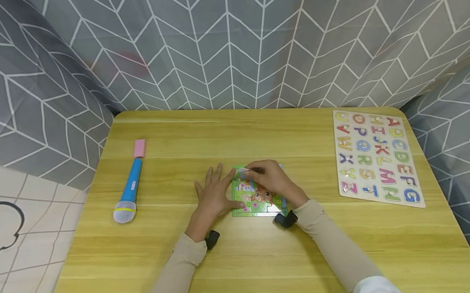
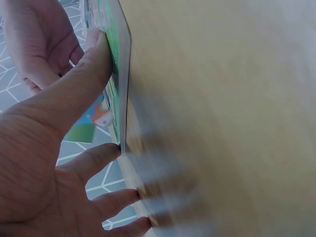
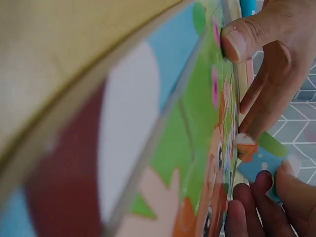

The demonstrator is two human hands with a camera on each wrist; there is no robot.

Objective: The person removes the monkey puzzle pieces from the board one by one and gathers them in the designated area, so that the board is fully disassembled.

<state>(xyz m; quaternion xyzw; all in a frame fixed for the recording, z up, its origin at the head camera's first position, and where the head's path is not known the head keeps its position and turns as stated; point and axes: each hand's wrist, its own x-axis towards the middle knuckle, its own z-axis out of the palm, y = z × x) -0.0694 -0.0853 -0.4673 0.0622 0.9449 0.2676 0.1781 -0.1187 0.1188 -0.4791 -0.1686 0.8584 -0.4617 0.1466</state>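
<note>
I think most of the puzzle [image 1: 257, 201] is done. It lies on the tabletop [image 1: 236, 266] between my hands, and many pieces fit together to make a brown animal's face. At least one piece [image 3: 252, 167] is left, because I have it pinched in the fingers of my right hand [image 1: 274, 179]. My right hand covers the far side, so I can't tell if more spots need filling. My left hand [image 1: 215, 195] has its fingers spread wide, with its thumb on the puzzle's edge.

From my head view, the loose piece's picture is hard to see. The right wrist view shows it is blue, green and orange. The left wrist view shows the puzzle's thick side. Only the head view shows the whole letter board [image 1: 377, 158].
</note>
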